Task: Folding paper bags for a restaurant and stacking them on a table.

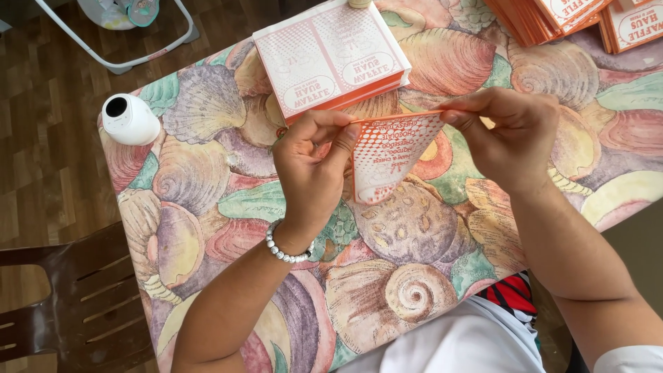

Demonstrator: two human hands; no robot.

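Risk, tear: thin paper bag [390, 155] pinched at both top corners; pulling hands apart too hard likely to rip the top edge
Risk, slip: grip only by fingertips; loosening either pinch would likely let bag swing or drop to table [207, 200]
Risk, crease: lower end of bag hanging free, curled; could fold or crumple if pressed against table
Risk, knock: stack [331, 55] just behind hands; a forward sweep of either hand could push it askew
Left hand [311, 162]: thumb and fingers pinching upper left corner of bag; bead bracelet [286, 250] at wrist
Right hand [511, 135]: fingers curled, pinching upper right corner of bag; palm side hidden
Bag position: between the two hands, held above table, top edge roughly level, body drooping down toward the left hand side; white with orange dotted print
Bag vs table: lifted clear, contact of lowest tip not determinable
Stack: white and orange flat bags, near table's far edge, apart from held bag
Further stacks [552, 17]: orange-edged, top right, well apart from hands
White canister [129, 119]: at table's left corner, well apart from left hand
Chair [62, 297]: brown, lower left, beside table
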